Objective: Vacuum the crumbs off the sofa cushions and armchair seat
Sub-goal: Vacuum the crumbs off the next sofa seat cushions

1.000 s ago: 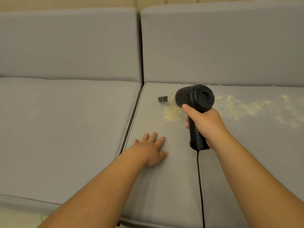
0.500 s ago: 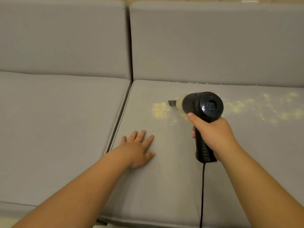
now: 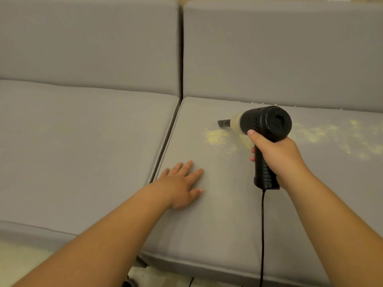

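Grey sofa [image 3: 83, 141] fills the frame. Left hand [image 3: 180, 185], fingers flat, steadies the centre cushion [image 3: 217, 224]. Right hand [image 3: 279, 158] grips the vacuum [image 3: 263, 125], nozzle aimed at crumbs [image 3: 214, 136]; more lie at right.

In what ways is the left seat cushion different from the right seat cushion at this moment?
The left seat cushion shows no crumbs, while the right seat cushion carries yellow crumbs near the vacuum nozzle and more farther right. Nothing rests on the left seat cushion; the left hand lies flat on the right seat cushion, and the right hand holds the handheld vacuum over it. Both are grey fabric and meet at one seam.
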